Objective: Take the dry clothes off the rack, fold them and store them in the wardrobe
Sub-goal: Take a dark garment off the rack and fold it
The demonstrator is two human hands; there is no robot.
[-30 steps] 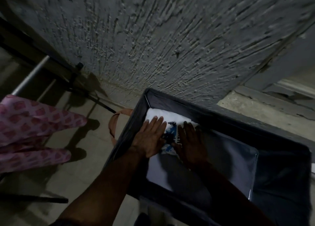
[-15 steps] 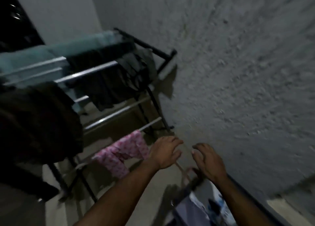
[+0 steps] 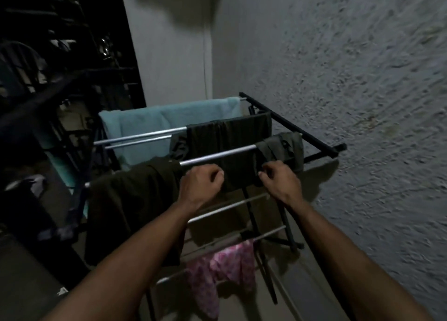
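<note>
A black drying rack (image 3: 292,124) with silver rails stands against the rough wall. A dark olive garment (image 3: 239,173) hangs over a middle rail. My left hand (image 3: 200,185) and my right hand (image 3: 278,182) both have their fingers curled into its lower part, one at each side. More dark olive clothes (image 3: 227,132) hang on the rail behind. A light blue towel (image 3: 154,124) covers the far rail, another dark garment (image 3: 128,199) droops at the left, and a pink patterned piece (image 3: 222,270) hangs on a low rail.
The rough grey wall (image 3: 350,90) runs close along the right. A dark grille or doorway (image 3: 60,42) with dim clutter fills the left. Bare floor (image 3: 302,296) shows under the rack.
One second ago both hands pressed flat on folded clothes in a dark box. The view has swung up to the rack, and both hands have reached up and taken hold of the olive garment.
</note>
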